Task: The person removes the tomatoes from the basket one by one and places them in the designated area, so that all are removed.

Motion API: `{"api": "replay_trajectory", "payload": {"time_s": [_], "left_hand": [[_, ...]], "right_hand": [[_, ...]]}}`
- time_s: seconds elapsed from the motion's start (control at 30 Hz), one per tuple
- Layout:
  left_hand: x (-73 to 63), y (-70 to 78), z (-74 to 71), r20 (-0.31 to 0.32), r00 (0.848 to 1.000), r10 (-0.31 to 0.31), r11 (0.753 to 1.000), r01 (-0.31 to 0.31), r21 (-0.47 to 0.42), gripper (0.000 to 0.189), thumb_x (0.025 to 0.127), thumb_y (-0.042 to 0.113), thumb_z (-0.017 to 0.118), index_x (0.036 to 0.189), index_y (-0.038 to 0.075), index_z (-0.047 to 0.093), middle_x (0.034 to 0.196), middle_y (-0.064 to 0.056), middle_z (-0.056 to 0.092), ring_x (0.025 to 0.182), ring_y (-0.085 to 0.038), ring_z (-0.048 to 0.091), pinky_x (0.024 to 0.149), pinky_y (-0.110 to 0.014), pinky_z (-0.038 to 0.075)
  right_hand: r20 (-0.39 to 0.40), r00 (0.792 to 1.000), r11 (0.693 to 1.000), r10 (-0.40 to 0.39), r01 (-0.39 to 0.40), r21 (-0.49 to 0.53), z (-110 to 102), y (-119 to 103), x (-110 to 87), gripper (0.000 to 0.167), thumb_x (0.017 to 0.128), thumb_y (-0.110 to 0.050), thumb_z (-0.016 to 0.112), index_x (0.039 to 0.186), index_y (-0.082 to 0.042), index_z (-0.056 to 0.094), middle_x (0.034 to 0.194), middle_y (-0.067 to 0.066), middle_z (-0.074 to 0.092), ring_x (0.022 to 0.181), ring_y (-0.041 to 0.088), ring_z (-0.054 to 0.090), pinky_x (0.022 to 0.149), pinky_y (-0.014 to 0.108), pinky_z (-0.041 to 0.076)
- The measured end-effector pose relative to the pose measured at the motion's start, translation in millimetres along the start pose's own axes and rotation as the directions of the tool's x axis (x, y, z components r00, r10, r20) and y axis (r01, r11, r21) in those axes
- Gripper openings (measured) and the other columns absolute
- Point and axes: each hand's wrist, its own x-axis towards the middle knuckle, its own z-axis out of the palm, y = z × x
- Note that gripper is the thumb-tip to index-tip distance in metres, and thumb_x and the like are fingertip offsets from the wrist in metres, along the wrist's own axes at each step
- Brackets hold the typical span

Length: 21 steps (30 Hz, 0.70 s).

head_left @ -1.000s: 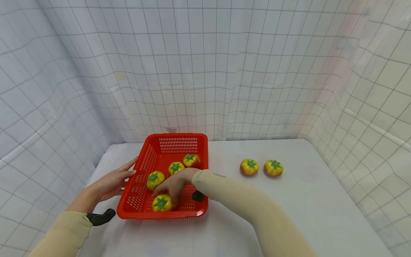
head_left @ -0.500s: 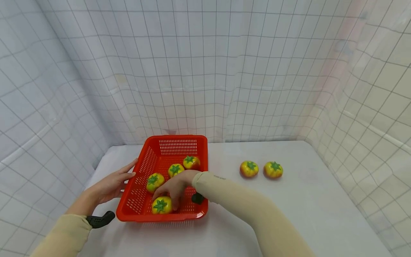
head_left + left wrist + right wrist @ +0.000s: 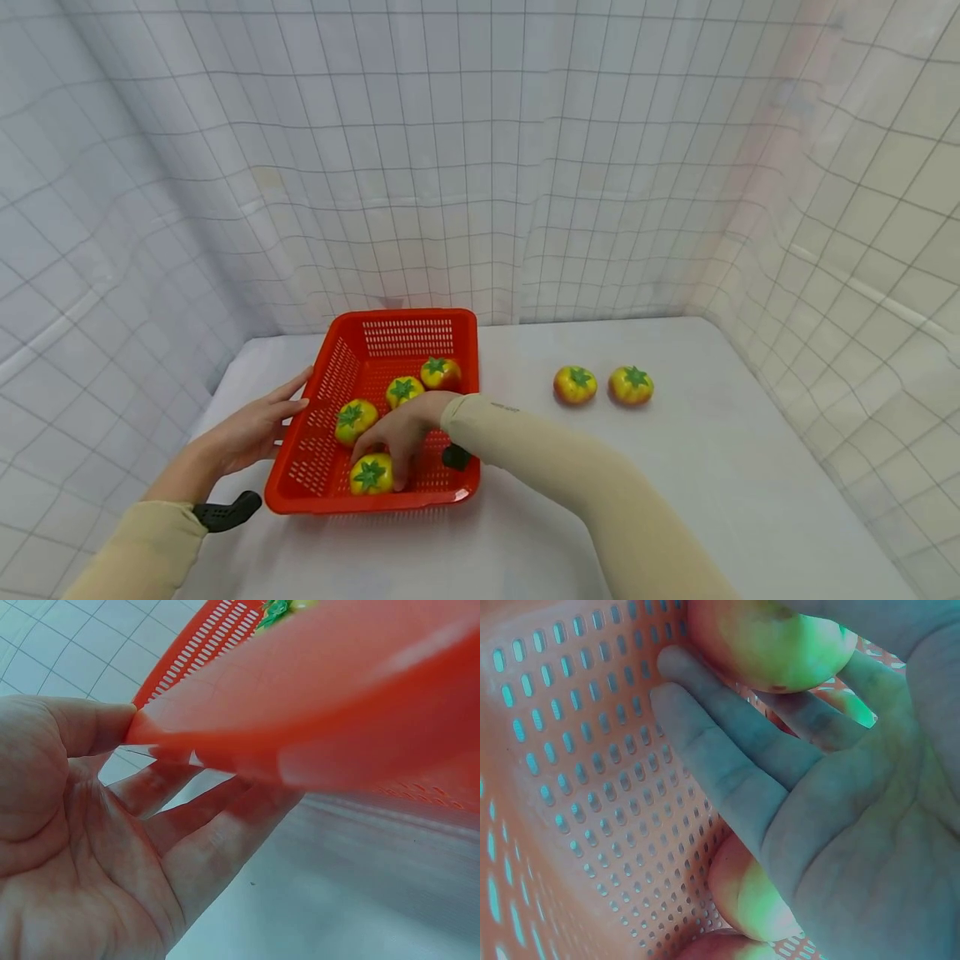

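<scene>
A red perforated plastic basket (image 3: 469, 342) stands on the left part of the table. My left hand (image 3: 251, 433) holds its left rim; in the left wrist view the thumb is on the rim's edge and the fingers (image 3: 217, 844) reach beneath it. Inside the basket my right hand (image 3: 405, 429) grips a yellow-red tomato (image 3: 371, 477) with a green star-shaped top, near the front wall. The right wrist view shows that tomato (image 3: 772, 645) between thumb and fingers. Other tomatoes lie behind it: one at left (image 3: 356, 422), one in the middle (image 3: 403, 390), one at right (image 3: 441, 373).
Two more tomatoes, one nearer (image 3: 575, 385) and one farther right (image 3: 631, 386), lie on the white table (image 3: 720, 467) right of the basket. White grid-patterned curtains (image 3: 420, 167) enclose the table at the back and sides. A dark wrist device (image 3: 227, 512) sits below my left hand.
The head view has shifted slightly, so everything appears a little farther left. Both hands, the basket and the tomatoes keep their places relative to each other.
</scene>
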Motion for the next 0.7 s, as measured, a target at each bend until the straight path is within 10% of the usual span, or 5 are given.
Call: {"api": "replay_trajectory", "payload": {"time_s": [0.7], "left_hand": [[-0.3,0.6,1.0,-0.017,1.000,0.001,1.000,-0.001,0.002,0.072,0.111,0.034,0.043,0.164,0.032,-0.006,0.163,-0.030,0.017,0.118,-0.032,0.063,0.092,-0.058,0.055]], "right_hand": [[-0.020,0.999,0.999,-0.043,0.043,-0.004,-8.3,3.2,-9.8,0.066,0.083,-0.022,0.087,0.136,-0.045,0.057,0.132,-0.017,0.048,0.121,0.007,0.041,0.098,0.028,0.047]]}}
